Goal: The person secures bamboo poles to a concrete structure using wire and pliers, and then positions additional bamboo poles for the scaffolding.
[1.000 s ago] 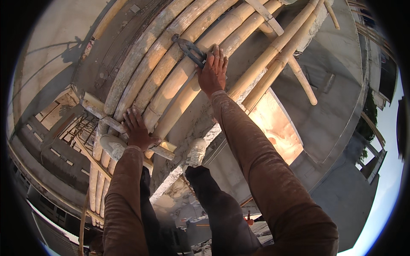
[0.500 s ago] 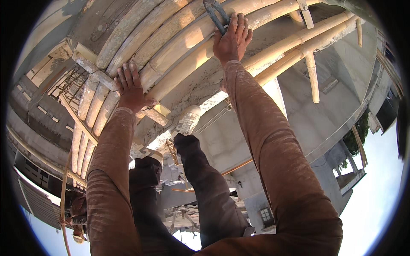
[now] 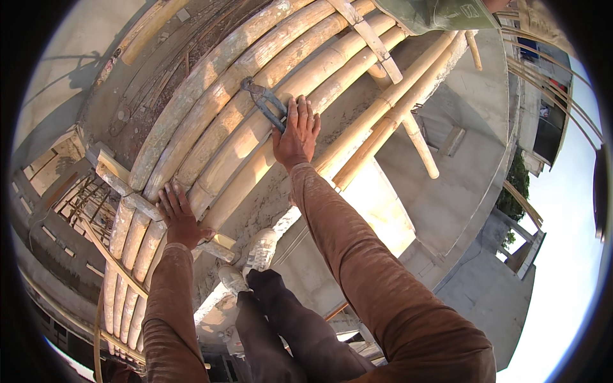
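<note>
Right hand (image 3: 295,135) lies flat on the bamboo poles (image 3: 223,121), fingers spread and straight, palm down. Its fingertips touch the handles of a pair of metal pincers (image 3: 263,102), which lies on the poles just ahead of the hand; the pincers' head points up and to the left. The hand is not closed around the tool.

Left hand (image 3: 179,216) is pressed flat lower down on the same run of poles, fingers spread apart, holding nothing. It rests beside a pale wooden crosspiece (image 3: 121,185) that runs across the poles.

Both sleeves are brown. Two pale shoes (image 3: 252,258) stand on a narrow concrete ledge (image 3: 281,220) below the poles, dark trouser legs beneath them.

More bamboo poles (image 3: 389,115) run off to the right, over a grey concrete slab (image 3: 460,127). A person in green cloth (image 3: 434,14) shows at the top edge.
</note>
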### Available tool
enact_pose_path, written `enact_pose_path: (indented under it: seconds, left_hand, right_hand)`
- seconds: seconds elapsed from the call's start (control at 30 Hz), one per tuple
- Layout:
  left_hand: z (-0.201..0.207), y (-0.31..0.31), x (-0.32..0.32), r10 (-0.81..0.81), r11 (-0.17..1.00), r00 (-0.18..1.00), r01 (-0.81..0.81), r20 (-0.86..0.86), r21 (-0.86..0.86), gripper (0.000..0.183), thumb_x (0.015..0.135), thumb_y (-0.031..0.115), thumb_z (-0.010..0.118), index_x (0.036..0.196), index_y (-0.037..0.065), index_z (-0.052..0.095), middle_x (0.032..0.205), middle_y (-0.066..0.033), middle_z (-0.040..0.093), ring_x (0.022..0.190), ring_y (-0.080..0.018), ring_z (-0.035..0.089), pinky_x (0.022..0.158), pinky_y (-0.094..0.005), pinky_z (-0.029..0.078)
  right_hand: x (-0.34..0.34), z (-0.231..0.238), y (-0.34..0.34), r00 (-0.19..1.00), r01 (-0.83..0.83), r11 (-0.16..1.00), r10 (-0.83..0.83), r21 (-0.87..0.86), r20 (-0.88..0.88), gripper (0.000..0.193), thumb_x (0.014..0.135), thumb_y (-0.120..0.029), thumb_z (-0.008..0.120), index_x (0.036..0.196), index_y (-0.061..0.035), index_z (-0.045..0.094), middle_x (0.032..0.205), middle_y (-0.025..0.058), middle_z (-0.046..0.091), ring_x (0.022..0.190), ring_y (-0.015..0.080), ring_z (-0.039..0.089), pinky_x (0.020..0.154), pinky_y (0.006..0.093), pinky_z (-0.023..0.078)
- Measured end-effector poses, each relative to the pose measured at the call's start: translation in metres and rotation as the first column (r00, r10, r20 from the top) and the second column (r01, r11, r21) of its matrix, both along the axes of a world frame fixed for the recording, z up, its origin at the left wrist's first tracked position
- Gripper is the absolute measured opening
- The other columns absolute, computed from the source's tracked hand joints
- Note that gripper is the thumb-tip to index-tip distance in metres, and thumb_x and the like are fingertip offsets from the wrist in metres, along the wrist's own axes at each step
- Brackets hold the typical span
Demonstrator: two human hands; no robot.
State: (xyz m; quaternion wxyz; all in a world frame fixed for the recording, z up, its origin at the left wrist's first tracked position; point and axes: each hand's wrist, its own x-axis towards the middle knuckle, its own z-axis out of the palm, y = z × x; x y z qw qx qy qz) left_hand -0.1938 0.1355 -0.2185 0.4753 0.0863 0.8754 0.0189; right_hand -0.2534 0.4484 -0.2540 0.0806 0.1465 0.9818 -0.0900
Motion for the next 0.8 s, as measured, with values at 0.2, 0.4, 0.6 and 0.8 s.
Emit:
enact_pose_path:
  seconds: [0.2, 0.4, 0.6, 0.8]
  left_hand:
    - [-0.002, 0.000, -0.003, -0.045, 0.999, 0.999, 0.045, -0.020, -0.012, 0.155, 0.054, 0.060, 0.086, 0.146, -0.009, -0.019, 0.155, -0.0315, -0.017, 0.143, -0.0498, -0.017, 0.115, -0.0625, -0.001]
    - [-0.004, -0.002, 0.003, -0.038, 0.999, 0.998, 0.038, -0.040, -0.013, 0.157, 0.052, 0.059, 0.087, 0.146, -0.008, -0.020, 0.156, -0.0312, -0.014, 0.144, -0.0491, -0.016, 0.116, -0.0608, -0.002]
    - [0.004, 0.003, -0.003, -0.006, 1.000, 1.000, 0.006, -0.021, -0.006, 0.155, 0.053, 0.059, 0.087, 0.148, -0.007, -0.016, 0.156, -0.0316, -0.010, 0.144, -0.0500, -0.014, 0.115, -0.0614, -0.003]
    - [0.002, -0.003, -0.002, 0.002, 1.000, 1.000, -0.002, -0.005, 0.016, 0.153, 0.053, 0.059, 0.086, 0.149, -0.005, -0.014, 0.156, -0.0310, -0.012, 0.144, -0.0501, -0.015, 0.115, -0.0610, -0.004]
  right_hand:
    - [-0.004, 0.001, 0.001, 0.999, 0.009, 1.000, -0.010, -0.010, -0.032, 0.085, 0.085, -0.028, 0.067, 0.152, -0.0131, 0.018, 0.157, 0.0120, 0.020, 0.147, 0.0315, 0.016, 0.119, 0.0526, 0.010]
    - [-0.003, 0.010, -0.001, 1.000, 0.002, 1.000, -0.002, 0.005, 0.018, 0.088, 0.083, -0.029, 0.069, 0.153, -0.0141, 0.017, 0.158, 0.0117, 0.019, 0.148, 0.0299, 0.016, 0.120, 0.0519, 0.012]
    - [-0.004, 0.014, -0.002, 0.999, 0.022, 1.000, -0.022, 0.006, 0.040, 0.087, 0.084, -0.029, 0.069, 0.153, -0.0149, 0.017, 0.158, 0.0102, 0.018, 0.148, 0.0294, 0.016, 0.120, 0.0512, 0.012]
    - [-0.005, 0.016, -0.006, 0.998, 0.026, 0.999, -0.028, 0.026, 0.052, 0.087, 0.083, -0.030, 0.070, 0.151, -0.0141, 0.020, 0.158, 0.0090, 0.019, 0.147, 0.0285, 0.016, 0.120, 0.0499, 0.012]
